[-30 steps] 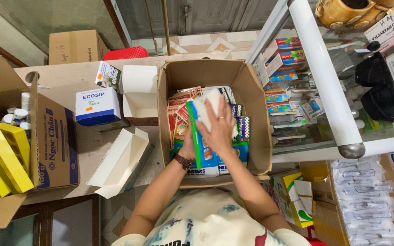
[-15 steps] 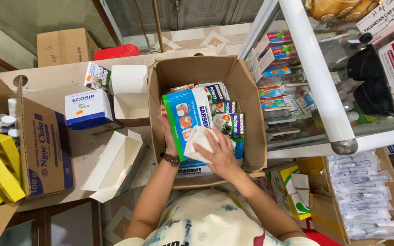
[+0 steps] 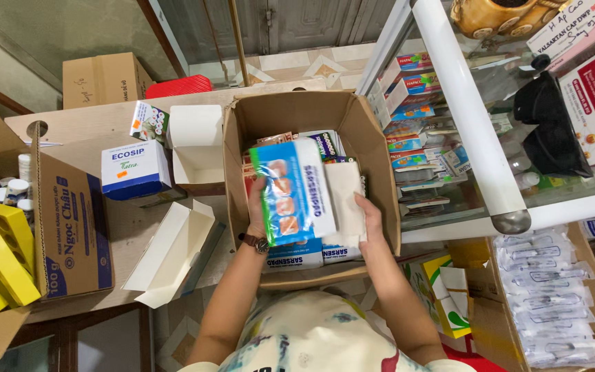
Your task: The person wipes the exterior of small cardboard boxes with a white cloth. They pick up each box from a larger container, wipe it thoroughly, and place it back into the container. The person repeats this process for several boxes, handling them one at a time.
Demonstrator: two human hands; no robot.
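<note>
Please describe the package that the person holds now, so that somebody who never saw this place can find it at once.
Find the open cardboard box standing beside the glass cabinet. Above its contents, the left hand and right hand hold a flat blue-and-white package with a white cloth against it. Unlike the packages lying flat below, it is lifted and tilted.

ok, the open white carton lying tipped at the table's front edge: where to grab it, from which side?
Probably the white carton by its raised long wall, from above: it lies tipped with the open cavity up, so a thin edge is free to pinch. Its flap overhangs the table edge.
</note>
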